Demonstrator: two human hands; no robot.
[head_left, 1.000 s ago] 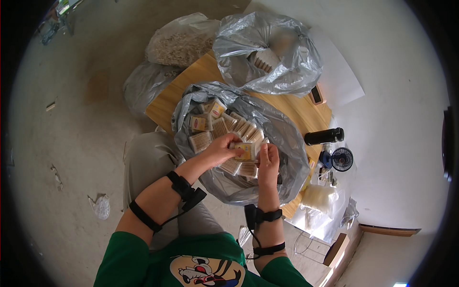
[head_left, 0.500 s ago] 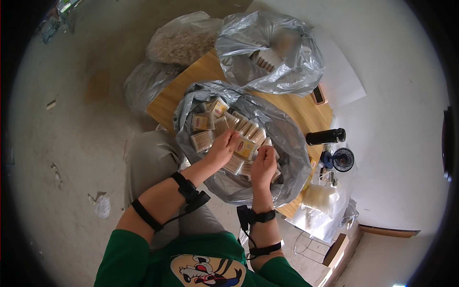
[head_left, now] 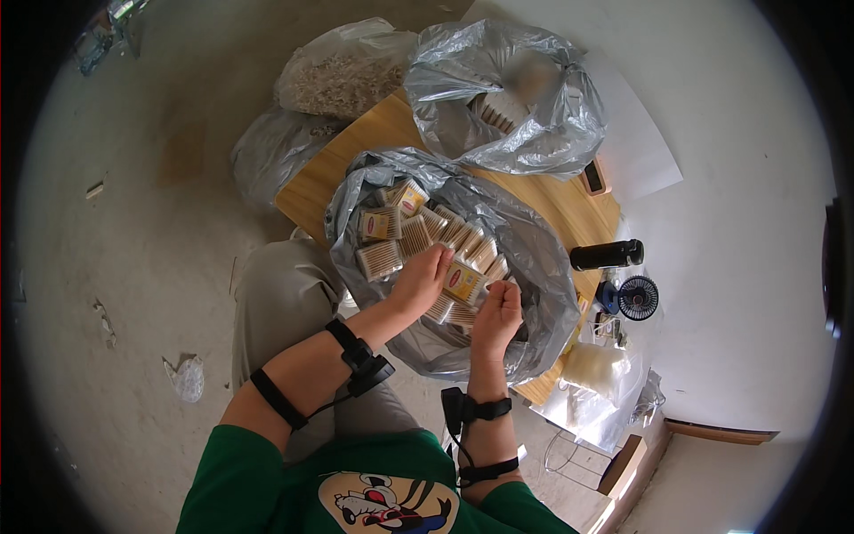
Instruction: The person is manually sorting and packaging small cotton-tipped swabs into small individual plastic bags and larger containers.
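Over the open grey bag (head_left: 547,267): one pkt (head_left: 463,282), flat & rect., face up, set at a slant. Yellow label w/ a reddish oval toward its L end; thin tan sticks show in a row along the lower edge. Clear wrap catches some light; fine print too sm. to make out.

L hand (head_left: 422,283) grips it by the L edge, thumb & fingers pressed tog. R hand (head_left: 498,313) is curled closed at the R corner, pinching the edge there; exact hold partly hidden by the fingers.

Under & around it, same bag: jumbled pile of similar pkts (head_left: 415,238), most showing rows of tan sticks w/ pale ends, two w/ yellow labels up on the far L side. Bag's sides crumpled & folded out, resting partly on the wood-look counter (head_left: 369,142).

Beyond, 2nd grey bag (head_left: 436,80) w/ white ribbed stuff (head_left: 503,113) inside, part blurred. L of that, clear bag (head_left: 342,84) full of tan bits, another pale bag (head_left: 267,165) just below. Off to R: black cylinder (head_left: 607,255), sm. fan (head_left: 639,297) near it. Both forearms wear black straps (head_left: 278,402).
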